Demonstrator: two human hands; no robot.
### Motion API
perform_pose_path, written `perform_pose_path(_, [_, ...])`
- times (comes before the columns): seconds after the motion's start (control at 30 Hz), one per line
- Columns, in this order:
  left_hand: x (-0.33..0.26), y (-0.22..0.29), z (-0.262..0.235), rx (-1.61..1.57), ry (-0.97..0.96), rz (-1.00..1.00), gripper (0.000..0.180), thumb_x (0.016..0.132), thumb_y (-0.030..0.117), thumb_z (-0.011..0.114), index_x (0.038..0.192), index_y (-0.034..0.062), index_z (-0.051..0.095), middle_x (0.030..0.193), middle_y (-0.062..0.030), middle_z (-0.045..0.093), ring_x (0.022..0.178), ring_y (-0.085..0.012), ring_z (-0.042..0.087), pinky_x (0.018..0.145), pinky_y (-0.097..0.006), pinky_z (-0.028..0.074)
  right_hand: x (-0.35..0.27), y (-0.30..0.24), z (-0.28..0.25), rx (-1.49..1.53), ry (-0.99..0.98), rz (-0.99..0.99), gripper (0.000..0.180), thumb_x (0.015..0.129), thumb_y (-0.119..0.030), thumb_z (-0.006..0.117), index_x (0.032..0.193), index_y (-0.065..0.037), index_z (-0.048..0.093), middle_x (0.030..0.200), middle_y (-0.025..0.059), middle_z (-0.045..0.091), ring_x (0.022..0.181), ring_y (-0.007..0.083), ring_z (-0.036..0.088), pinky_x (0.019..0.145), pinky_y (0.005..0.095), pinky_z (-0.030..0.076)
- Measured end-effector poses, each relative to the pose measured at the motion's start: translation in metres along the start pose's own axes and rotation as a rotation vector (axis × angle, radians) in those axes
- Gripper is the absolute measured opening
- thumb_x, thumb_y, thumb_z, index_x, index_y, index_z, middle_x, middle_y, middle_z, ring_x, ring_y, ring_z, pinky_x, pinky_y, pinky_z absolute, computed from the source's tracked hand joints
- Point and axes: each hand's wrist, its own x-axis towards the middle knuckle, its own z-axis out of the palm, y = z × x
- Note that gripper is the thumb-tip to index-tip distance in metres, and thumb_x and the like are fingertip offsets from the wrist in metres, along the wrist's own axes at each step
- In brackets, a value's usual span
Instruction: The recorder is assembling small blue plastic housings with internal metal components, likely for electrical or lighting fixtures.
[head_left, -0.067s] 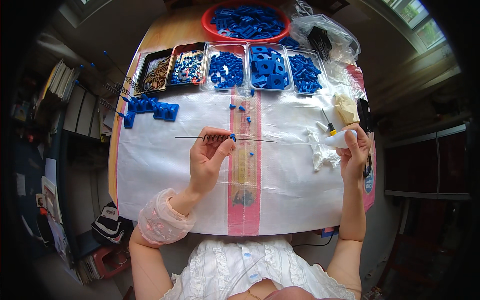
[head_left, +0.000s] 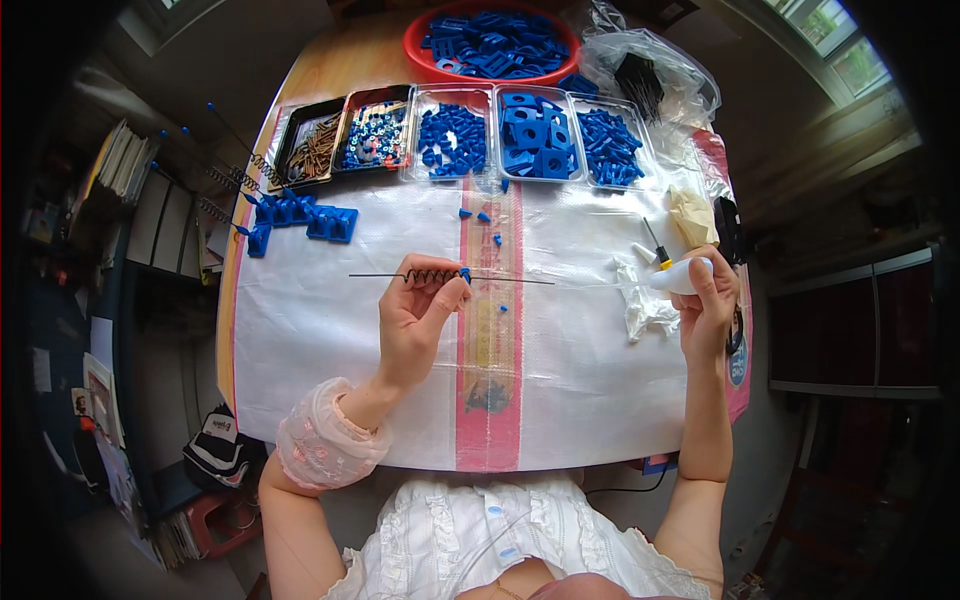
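Observation:
My left hand is closed in a pinch on a thin dark rod that lies level across the mat. A black coil spring sits around the rod along my fingers. At my fingertips is a small blue piece on the rod. Closed around a white squeeze bottle, my right hand holds it on its side. The bottle's fine tip points left toward the rod's free end; whether they touch, I cannot tell. Small blue plugs lie loose beyond and beside the rod.
A row of trays holds bronze-coloured screws, blue-and-white bits and blue parts. Behind stands a red basin. Blue blocks with springs sit far left. A screwdriver and crumpled white tissue lie near my right hand.
My right hand and the bottle have shifted very slightly to the left. The rod in my left hand has hardly moved.

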Motion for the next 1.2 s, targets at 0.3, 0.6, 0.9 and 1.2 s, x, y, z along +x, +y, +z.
perform_pose_path(0.3, [-0.0001,0.0015,0.0016,-0.004,0.018,0.004,0.013,0.097,0.006,0.058,0.109,0.0015,0.056,0.09,-0.0054,0.064,0.08,-0.0082,0.056,0.074,-0.022,0.046,0.0013,0.001,0.0043,0.005,0.015,0.021,0.019,0.093,-0.021,0.066,0.083,-0.005,0.061,0.067,-0.0025,0.053,0.054,0.001,0.038,0.047,0.0195,0.024])
perform_pose_path(0.6, [0.0,0.0008,0.0022,0.003,0.024,0.005,0.013,0.097,0.006,0.058,0.109,0.0019,0.056,0.088,-0.0059,0.065,0.078,-0.0083,0.055,0.073,-0.022,0.046,0.0032,0.005,0.0009,0.008,0.003,0.023,0.019,0.093,-0.02,0.066,0.083,-0.005,0.061,0.066,-0.0026,0.053,0.053,0.0008,0.037,0.047,0.0195,0.023])
perform_pose_path(0.9, [-0.0005,0.0007,0.0012,0.001,0.022,-0.006,0.012,0.097,0.005,0.057,0.109,0.002,0.056,0.088,-0.006,0.064,0.077,-0.0082,0.055,0.073,-0.022,0.046,0.0032,0.0048,0.0025,-0.006,0.011,0.026,0.019,0.093,-0.021,0.066,0.082,-0.005,0.061,0.066,-0.0031,0.052,0.054,0.0007,0.037,0.048,0.0192,0.024])
perform_pose_path(1.2, [-0.0003,0.0005,0.0009,-0.003,0.014,-0.003,0.012,0.098,0.005,0.057,0.109,0.0017,0.056,0.088,-0.006,0.064,0.077,-0.0083,0.055,0.073,-0.023,0.046,0.0032,0.0063,0.0019,-0.007,0.012,0.023,0.019,0.093,-0.021,0.066,0.082,-0.006,0.061,0.067,-0.0029,0.053,0.054,0.0006,0.037,0.048,0.0194,0.024])
